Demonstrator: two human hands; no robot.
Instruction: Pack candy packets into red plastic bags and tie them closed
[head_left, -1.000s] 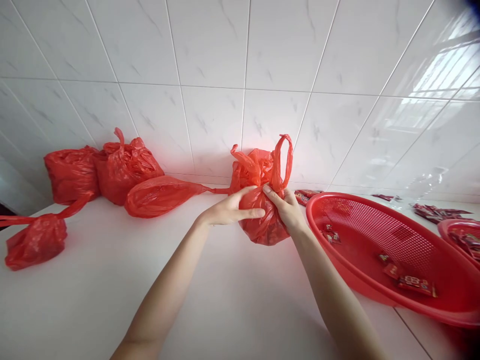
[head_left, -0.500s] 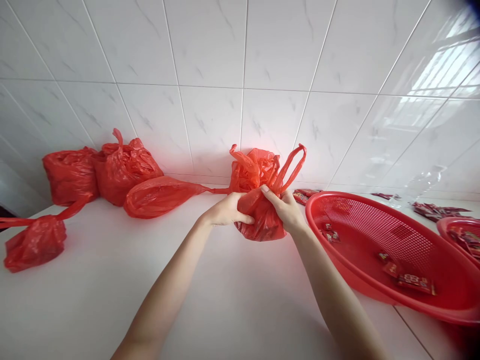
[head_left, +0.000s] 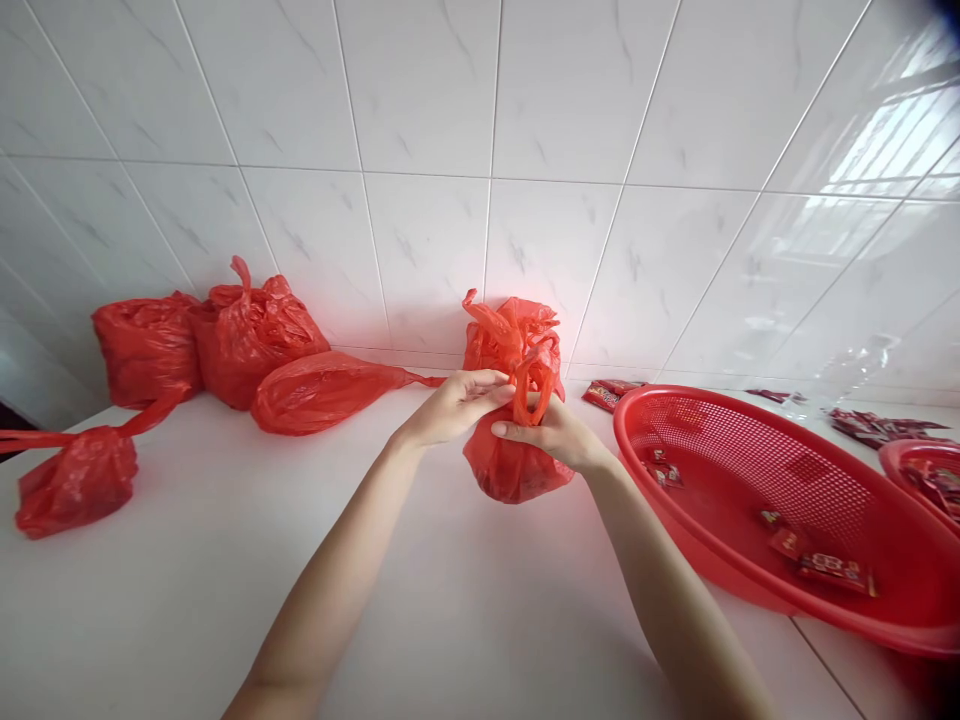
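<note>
Between my hands is a red plastic bag (head_left: 517,470) with a filled, rounded bottom and its handles bunched at the top. My left hand (head_left: 461,405) pinches the gathered neck and handles from the left. From the right, my right hand (head_left: 555,430) grips the neck, its thumb lying across the front. What the bag contains is hidden by the red plastic. Right behind it, against the wall, stands another stuffed red bag (head_left: 487,345).
Along the left wall sit full red bags (head_left: 255,345), a puffed-up red bag (head_left: 322,395) and a small tied bag (head_left: 79,480). A red basket (head_left: 697,540) with a few small packets fills the right side. Beyond it are snack packets (head_left: 877,425) and a clear plastic bottle (head_left: 847,375).
The held bag has dropped slightly. Its raised handle loop has come down to the neck, and my left hand has moved up from the bag's side to the handles.
</note>
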